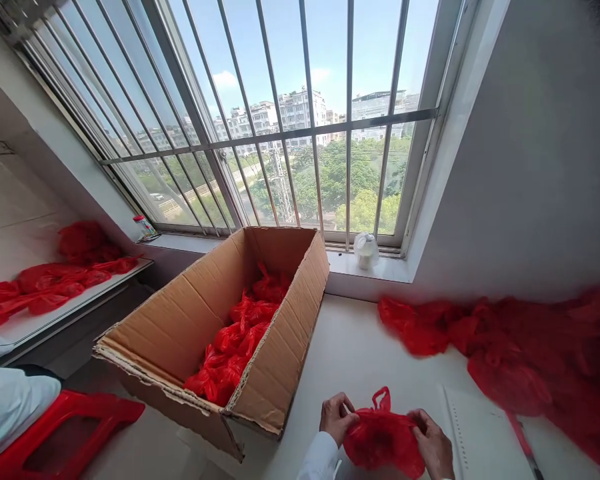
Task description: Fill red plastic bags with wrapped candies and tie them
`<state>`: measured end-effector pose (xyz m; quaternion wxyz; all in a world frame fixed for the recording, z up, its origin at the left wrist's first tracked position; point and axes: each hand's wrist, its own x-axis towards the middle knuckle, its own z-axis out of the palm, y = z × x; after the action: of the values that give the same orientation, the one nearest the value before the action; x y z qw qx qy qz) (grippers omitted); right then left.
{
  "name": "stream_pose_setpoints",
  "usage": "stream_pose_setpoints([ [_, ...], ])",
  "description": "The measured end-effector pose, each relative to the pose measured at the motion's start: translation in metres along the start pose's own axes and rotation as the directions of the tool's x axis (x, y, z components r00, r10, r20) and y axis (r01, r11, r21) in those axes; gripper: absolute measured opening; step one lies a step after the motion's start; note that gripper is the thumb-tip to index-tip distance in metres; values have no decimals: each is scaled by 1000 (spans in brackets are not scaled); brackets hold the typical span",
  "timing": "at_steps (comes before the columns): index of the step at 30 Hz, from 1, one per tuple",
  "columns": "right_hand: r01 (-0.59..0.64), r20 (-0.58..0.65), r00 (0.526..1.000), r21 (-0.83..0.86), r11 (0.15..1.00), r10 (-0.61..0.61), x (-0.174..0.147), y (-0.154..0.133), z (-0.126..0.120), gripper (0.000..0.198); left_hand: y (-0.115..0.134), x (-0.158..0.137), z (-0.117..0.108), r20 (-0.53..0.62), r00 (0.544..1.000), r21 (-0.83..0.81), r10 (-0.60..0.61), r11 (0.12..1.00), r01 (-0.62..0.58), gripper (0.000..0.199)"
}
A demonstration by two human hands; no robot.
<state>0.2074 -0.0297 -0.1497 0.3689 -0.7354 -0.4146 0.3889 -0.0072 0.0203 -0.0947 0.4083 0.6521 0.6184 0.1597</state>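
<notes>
Both hands (337, 419) hold a red bag (384, 441) beside a box (283, 353).

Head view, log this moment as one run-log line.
left hand: pinching thin red plastic bag | right hand: pinching its opposite side | open brown cardboard box: left of hands, holding red plastic bundles
</notes>
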Motion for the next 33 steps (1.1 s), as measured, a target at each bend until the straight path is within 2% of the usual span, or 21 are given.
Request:
stream_pose_setpoints([
  [3, -161, -72, 985, -42, 986, 158, 10, 23, -19, 22, -15, -2, -15, -56, 996, 9, -69, 998, 69, 10],
  [5, -173, 4, 985, -40, 984, 173, 13, 36, -25, 27, -23, -5, -23, -62, 994, 36, -89, 995, 91, 15],
  [7, -102, 94, 990, -64, 993, 108, 11, 42, -23, 34, -24, -7, -27, -28, 996, 87, -86, 992, 88, 22],
  [9, 34, 114, 993, -147, 989, -17, 6, 37, -14, 48, -19, -9, -26, 29, 997, 159, -70, 985, 65, 35],
  [11, 192, 122, 979, -255, 948, -166, 0, 21, -4, 59, -9, -9, -21, 71, 996, 248, -48, 968, 29, 55],
  [13, 295, 182, 952, -347, 890, -245, -5, 0, 7, 59, 6, -8, -13, 94, 995, 336, -15, 942, -18, 65],
  [14, 313, 207, 946, -392, 865, -249, -6, -10, 11, 56, 14, -7, -7, 107, 994, 375, 2, 926, -42, 62],
  [17, 310, 214, 949, -509, 803, -231, -8, -32, 24, 47, 33, -2, 10, 180, 983, 454, 26, 884, -107, 31],
  [20, 316, 226, 947, -542, 779, -227, -9, -37, 33, 42, 40, 1, 25, 244, 970, 488, 5, 864, -127, 32],
  [23, 312, 194, 950, -515, 798, -245, -7, -31, 34, 37, 34, 1, 27, 236, 972, 475, 1, 872, -116, 38],
  [26, 238, 131, 971, -408, 881, -202, 0, -21, 26, 32, 24, 2, 16, 169, 985, 402, 22, 911, -90, 33],
  [29, 84, 44, 996, -225, 971, -76, 11, -9, 9, 25, 17, 7, 0, 60, 997, 262, 40, 964, -54, 16],
  [31, -57, -43, 998, -87, 995, 53, 18, -3, -2, 23, 15, 13, -9, -12, 999, 145, 38, 989, -36, 5],
  [33, -155, -87, 983, 79, 985, 161, 22, 0, -10, 27, 15, 18, -16, -65, 998, 28, 27, 999, -25, 20],
])
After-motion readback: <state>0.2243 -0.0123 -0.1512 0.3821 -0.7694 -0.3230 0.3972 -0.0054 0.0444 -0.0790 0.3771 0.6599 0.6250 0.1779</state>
